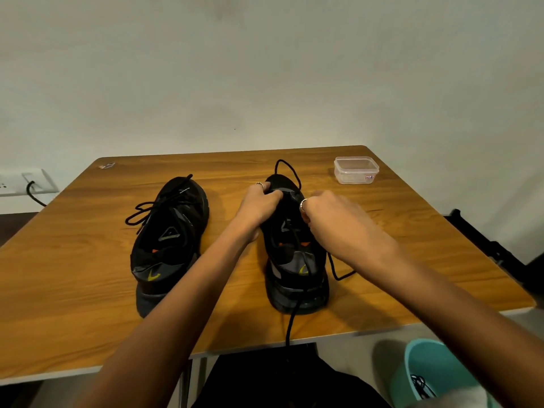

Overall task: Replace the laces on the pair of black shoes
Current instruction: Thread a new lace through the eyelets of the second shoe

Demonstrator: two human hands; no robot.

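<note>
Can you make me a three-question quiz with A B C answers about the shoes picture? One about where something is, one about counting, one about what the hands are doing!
1. Where is the clear plastic box?
A. the table's far right corner
B. between the shoes
C. on the floor

2. How many black shoes are on the table?
A. one
B. two
C. three

3. What are the hands doing?
A. resting flat on the table
B. holding the box
C. working on the right shoe

Answers: 1 A, it sits near the far right corner. 2 B, the left shoe stands beside the right one. 3 C, the left hand and right hand are both on it.
</note>
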